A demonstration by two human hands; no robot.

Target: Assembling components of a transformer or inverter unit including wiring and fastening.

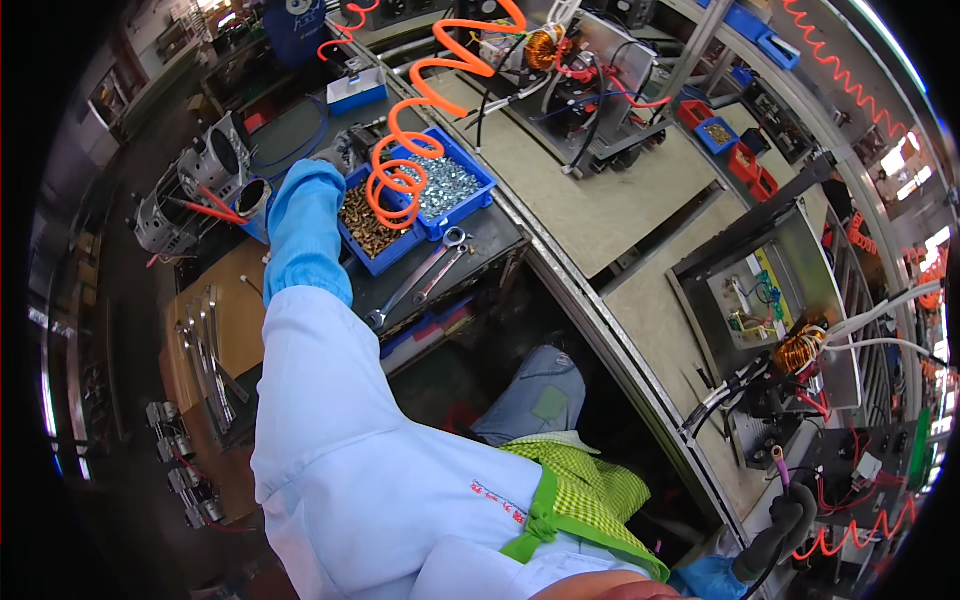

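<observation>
Head view — bins lie beside left hand, cable in right hand.

Cable w/ lug, purple sleeve

The person wears a pale blue-white coat with long, loose sleeves, creased at the elbow, and a line of small red stitched lettering on the chest. Bright blue gathered sleeve covers wrap the forearms, wrinkled and a little shiny. Over the coat sits an apron in yellow-green and dark checks, edged with a plain green band tied in a knot. Below are faded blue jeans bearing a greenish patch. A dark grey glove covers the right hand.
</observation>
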